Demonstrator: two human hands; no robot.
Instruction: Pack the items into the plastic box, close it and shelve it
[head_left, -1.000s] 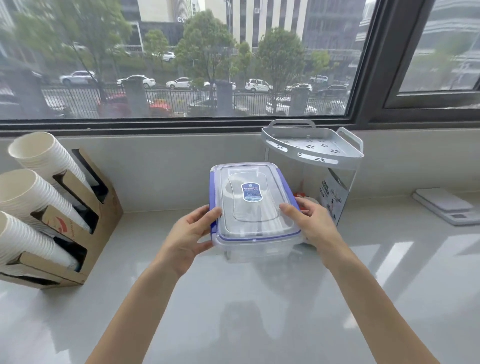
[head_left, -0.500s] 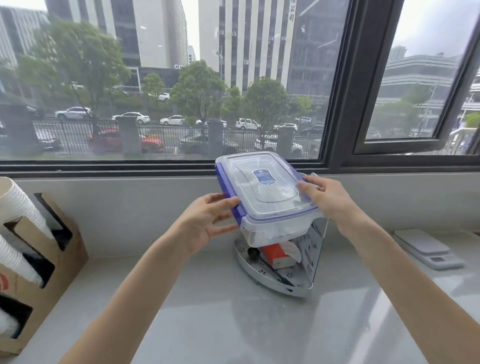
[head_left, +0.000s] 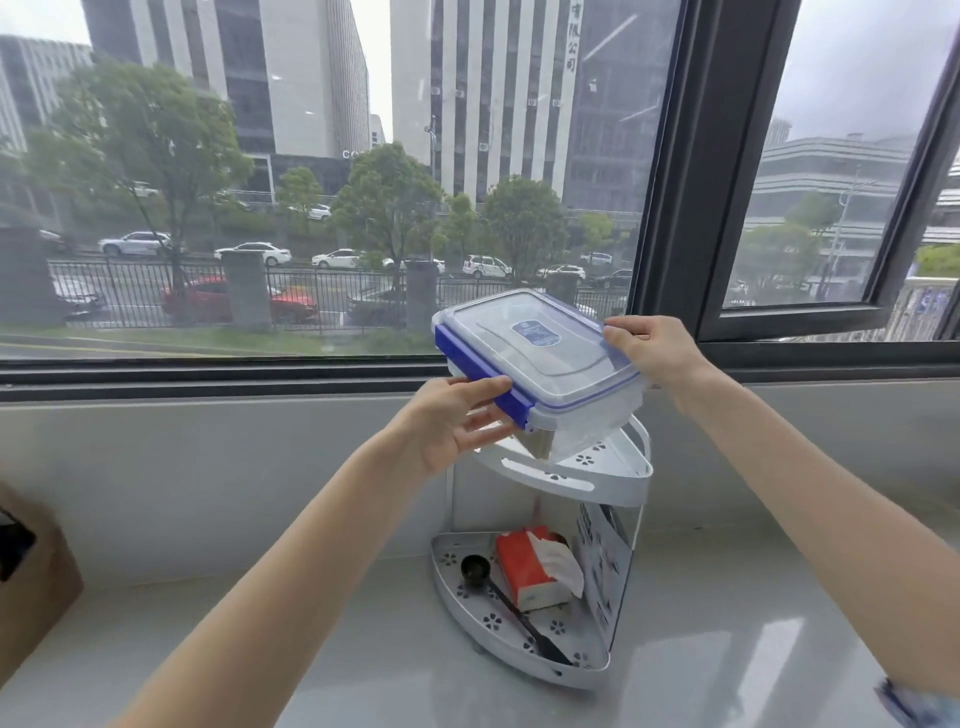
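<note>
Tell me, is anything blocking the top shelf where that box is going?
Nothing visible does. The plastic box, held by the left hand and right hand, sits just over the rack's top tier, whose visible part is bare. The tissue pack and scoop lie on the bottom tier.

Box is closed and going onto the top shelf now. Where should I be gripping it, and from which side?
Grip the plastic box by its two short ends, one hand from each side, as the left hand and right hand do now. It is long and tilted, so end grips probably keep it level, and its underside stays free to settle onto the top shelf.
</note>
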